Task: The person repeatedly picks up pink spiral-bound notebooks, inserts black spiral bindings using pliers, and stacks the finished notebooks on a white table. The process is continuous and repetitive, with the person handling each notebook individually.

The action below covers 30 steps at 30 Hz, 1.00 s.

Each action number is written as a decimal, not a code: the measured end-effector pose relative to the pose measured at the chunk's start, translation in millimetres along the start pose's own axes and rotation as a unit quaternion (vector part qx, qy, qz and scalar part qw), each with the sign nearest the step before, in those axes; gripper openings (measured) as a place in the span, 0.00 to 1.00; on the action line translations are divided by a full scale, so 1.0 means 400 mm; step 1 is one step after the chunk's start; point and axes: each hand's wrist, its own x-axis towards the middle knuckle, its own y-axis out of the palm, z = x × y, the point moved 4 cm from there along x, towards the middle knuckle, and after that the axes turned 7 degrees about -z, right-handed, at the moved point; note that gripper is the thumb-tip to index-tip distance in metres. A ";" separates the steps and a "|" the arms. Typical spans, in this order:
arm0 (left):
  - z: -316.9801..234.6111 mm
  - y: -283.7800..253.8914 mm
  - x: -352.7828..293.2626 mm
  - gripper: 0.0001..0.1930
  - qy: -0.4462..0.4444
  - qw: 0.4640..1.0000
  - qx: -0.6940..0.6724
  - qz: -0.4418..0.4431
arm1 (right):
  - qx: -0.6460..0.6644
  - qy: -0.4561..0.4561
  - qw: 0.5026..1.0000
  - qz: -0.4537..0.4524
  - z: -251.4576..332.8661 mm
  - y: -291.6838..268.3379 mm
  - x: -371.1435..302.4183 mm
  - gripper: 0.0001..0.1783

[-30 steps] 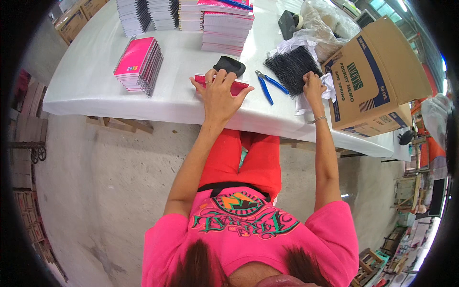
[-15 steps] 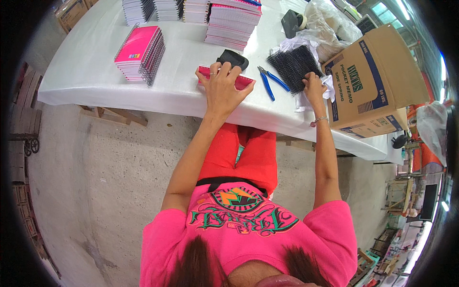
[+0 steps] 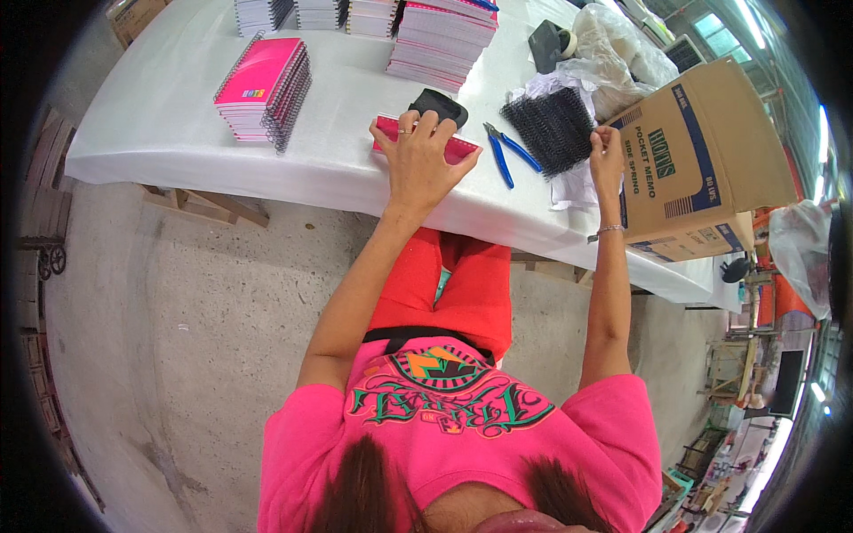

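Note:
My left hand is wrapped over a pink-covered notebook near the table's front edge. Its fingers reach over the far side and the thumb lies at the right end. A pile of black spiral binding coils lies to the right on crumpled white paper. Beside the pile's right edge, my right hand has its fingertips pinched together; whether a coil is between them is too small to tell. Blue-handled cutting pliers lie between the notebook and the coils. Just behind the notebook sits a black pouch-like object.
An open cardboard box stands at the right, close to my right hand. Spiral-bound pink notebooks are stacked at the left, with a taller notebook stack farther back. Clear plastic bags and a black tape dispenser lie beyond the coils.
My right hand has moved from on top of the coils to the right edge of the pile, toward the box. My left hand stays on the notebook.

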 end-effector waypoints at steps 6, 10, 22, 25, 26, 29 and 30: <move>0.001 0.003 0.001 0.20 -0.001 1.000 0.002 0.001 | 0.440 0.216 0.871 0.028 0.110 -0.044 -0.002 0.10; 0.000 0.004 0.002 0.20 0.000 1.000 -0.004 -0.006 | 0.495 0.218 0.834 0.109 0.264 -0.038 -0.050 0.12; -0.002 0.007 0.003 0.18 -0.004 1.000 -0.018 -0.020 | 0.214 -0.006 0.924 0.318 0.391 0.101 -0.185 0.11; 0.001 0.008 0.007 0.19 0.000 1.000 -0.013 -0.016 | 0.218 -0.005 0.922 0.319 0.400 0.097 -0.187 0.11; 0.002 0.008 0.008 0.19 0.001 1.000 -0.011 -0.012 | 0.222 0.002 0.921 0.322 0.402 0.097 -0.188 0.11; 0.003 0.008 0.012 0.19 0.011 1.000 -0.003 -0.007 | 0.249 -0.019 0.929 0.274 0.400 0.105 -0.193 0.11; 0.003 0.008 0.012 0.18 0.013 1.000 -0.007 -0.005 | 0.267 -0.010 0.927 0.264 0.397 0.109 -0.200 0.11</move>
